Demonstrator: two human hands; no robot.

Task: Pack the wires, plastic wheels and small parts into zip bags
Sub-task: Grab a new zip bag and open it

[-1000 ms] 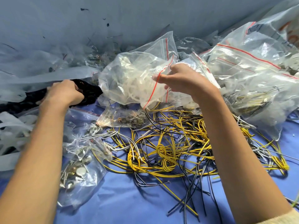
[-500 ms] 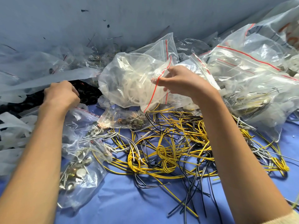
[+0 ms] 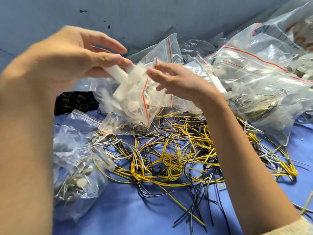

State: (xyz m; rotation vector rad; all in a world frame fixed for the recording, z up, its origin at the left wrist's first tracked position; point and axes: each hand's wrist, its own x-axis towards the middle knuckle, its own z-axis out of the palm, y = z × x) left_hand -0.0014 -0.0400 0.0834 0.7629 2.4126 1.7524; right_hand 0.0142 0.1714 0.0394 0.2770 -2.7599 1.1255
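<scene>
Both hands are up: the left hand [image 3: 76, 53] pinches one white plastic piece [image 3: 118, 76] at the mouth of one zip bag [image 3: 135, 106], whose rim the right hand [image 3: 176, 82] pinches. Below lies one tangle of wires [image 3: 169, 158], too many strands to count, beside two small bags [image 3: 123, 128]

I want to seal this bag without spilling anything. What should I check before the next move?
1. Left hand grips the white plastic pieces: ok.
2. Right hand holds the zip bag at its mouth: ok.
3. Pieces fully inside the bag: not ok, they stick out of the mouth.
4. Bag sealed: not ok, mouth open.
5. Wires packed: not ok, loose on the blue surface.
</scene>
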